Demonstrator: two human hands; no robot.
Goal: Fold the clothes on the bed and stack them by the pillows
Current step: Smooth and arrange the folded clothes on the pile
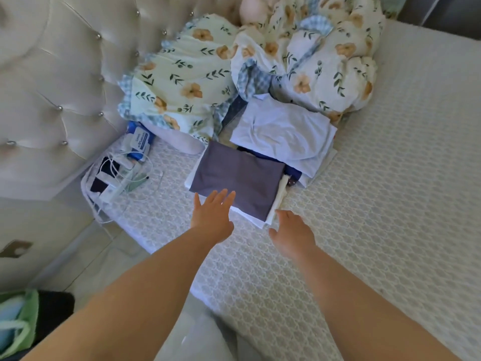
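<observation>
A folded grey garment [239, 178] lies on top of a low stack of folded white pieces on the bed [377, 204], just in front of the floral pillows [182, 82]. Beside it to the right stands a second stack topped by a folded pale lilac garment [283, 131], with dark blue cloth under it. My left hand [212, 212] reaches out with straight fingers, its fingertips over the near edge of the grey garment. My right hand [292, 230] hovers at the stack's near right corner, fingers relaxed and holding nothing.
A tufted cream headboard [65, 87] runs along the left. Chargers, white cables and a blue packet [122, 165] lie at the bed's left corner. A bunched floral duvet [325, 53] fills the back. A green bag [18, 324] sits on the floor at lower left.
</observation>
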